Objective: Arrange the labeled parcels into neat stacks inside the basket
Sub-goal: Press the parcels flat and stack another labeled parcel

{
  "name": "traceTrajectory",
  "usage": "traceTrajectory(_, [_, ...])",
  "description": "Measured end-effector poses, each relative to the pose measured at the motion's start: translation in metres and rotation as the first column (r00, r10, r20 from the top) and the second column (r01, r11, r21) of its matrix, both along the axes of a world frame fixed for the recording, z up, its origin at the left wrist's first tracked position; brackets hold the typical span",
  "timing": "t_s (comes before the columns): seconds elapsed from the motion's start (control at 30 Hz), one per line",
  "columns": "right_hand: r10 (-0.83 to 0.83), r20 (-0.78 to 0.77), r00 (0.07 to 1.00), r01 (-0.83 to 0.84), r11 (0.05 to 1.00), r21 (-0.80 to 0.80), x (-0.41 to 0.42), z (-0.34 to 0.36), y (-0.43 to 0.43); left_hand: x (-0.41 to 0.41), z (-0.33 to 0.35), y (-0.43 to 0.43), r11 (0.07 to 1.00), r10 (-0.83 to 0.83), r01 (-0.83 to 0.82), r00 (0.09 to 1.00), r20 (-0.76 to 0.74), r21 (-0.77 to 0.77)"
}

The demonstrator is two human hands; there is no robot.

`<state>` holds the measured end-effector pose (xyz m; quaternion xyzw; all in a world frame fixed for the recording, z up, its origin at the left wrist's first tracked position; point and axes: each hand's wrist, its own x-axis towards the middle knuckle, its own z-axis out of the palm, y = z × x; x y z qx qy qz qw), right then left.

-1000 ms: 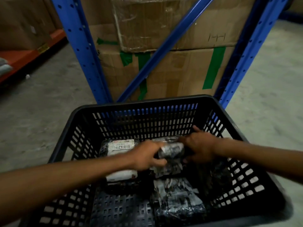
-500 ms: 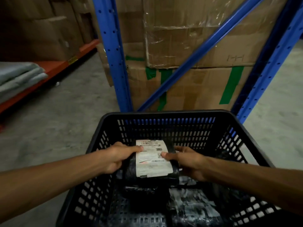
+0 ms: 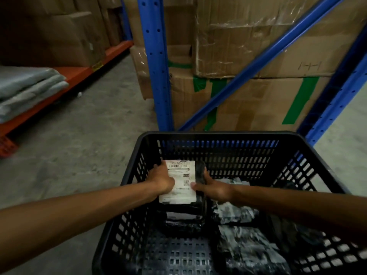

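Note:
A black slatted plastic basket (image 3: 222,136) stands on the floor in front of me. Both hands hold a black parcel with a white shipping label (image 3: 183,176) at the basket's far left corner, label up. My left hand (image 3: 161,178) grips its left edge and my right hand (image 3: 213,188) its right edge. The parcel rests on top of other black parcels (image 3: 182,219) in a pile. More black and white wrapped parcels (image 3: 244,237) lie loosely along the basket's right side.
A blue rack upright (image 3: 155,62) and diagonal brace (image 3: 256,62) stand just behind the basket, with taped cardboard boxes (image 3: 258,100) behind them. An orange shelf (image 3: 59,82) at left holds folded grey bags (image 3: 25,88). Bare concrete floor (image 3: 83,147) lies left.
Both hands lifted a parcel from the basket's middle, turned its label up and carried it to the far left corner onto the pile. My view has swung left.

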<state>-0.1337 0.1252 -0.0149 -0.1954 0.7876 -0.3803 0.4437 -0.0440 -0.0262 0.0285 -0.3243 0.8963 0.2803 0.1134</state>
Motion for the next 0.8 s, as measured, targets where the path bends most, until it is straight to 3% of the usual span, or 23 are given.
traceTrajectory(0.07, [0.025, -0.076, 0.997, -0.020, 0.997, 0.068, -0.014, 0.003, 0.016, -0.003, 0.003, 0.013, 0.992, -0.093, 0.090, 0.995, -0.027, -0.087])
traceTrajectory(0.17, [0.021, -0.233, 0.972, 0.020, 0.985, 0.171, -0.040, 0.012, 0.051, -0.002, 0.005, 0.050, 0.938, -0.343, 0.325, 0.915, -0.211, -0.117])
traceTrajectory(0.27, [0.271, -0.357, 0.894, -0.149, 0.931, 0.332, -0.053, 0.023, 0.090, 0.001, -0.003, 0.094, 0.826, -0.560, 0.551, 0.781, -0.276, -0.117])
traceTrajectory(0.33, [0.516, -0.443, 0.733, -0.268, 0.818, 0.509, -0.052, 0.025, 0.114, 0.000, -0.016, 0.116, 0.722, -0.692, 0.680, 0.710, -0.135, -0.126])
traceTrajectory(0.4, [0.666, -0.470, 0.580, -0.312, 0.714, 0.627, -0.046, 0.014, 0.132, -0.004, -0.034, 0.131, 0.589, -0.763, 0.776, 0.626, 0.164, -0.225])
traceTrajectory(0.47, [0.754, -0.439, 0.488, -0.313, 0.621, 0.719, -0.037, -0.008, 0.145, -0.013, -0.054, 0.136, 0.414, -0.719, 0.851, 0.523, 0.458, -0.323])
traceTrajectory(0.53, [0.822, -0.426, 0.378, -0.249, 0.533, 0.808, -0.030, -0.033, 0.152, -0.025, -0.073, 0.139, 0.302, -0.618, 0.877, 0.479, 0.624, -0.374])
traceTrajectory(0.6, [0.834, -0.428, 0.348, -0.213, 0.515, 0.831, -0.027, -0.052, 0.149, -0.036, -0.093, 0.144, 0.339, -0.544, 0.861, 0.509, 0.667, -0.379])
traceTrajectory(0.7, [0.810, -0.429, 0.399, -0.188, 0.531, 0.827, -0.020, -0.072, 0.136, -0.045, -0.120, 0.156, 0.448, -0.459, 0.800, 0.589, 0.665, -0.399])
traceTrajectory(0.8, [0.772, -0.472, 0.426, -0.150, 0.574, 0.805, -0.016, -0.077, 0.133, -0.045, -0.134, 0.162, 0.453, -0.443, 0.757, 0.649, 0.618, -0.471])
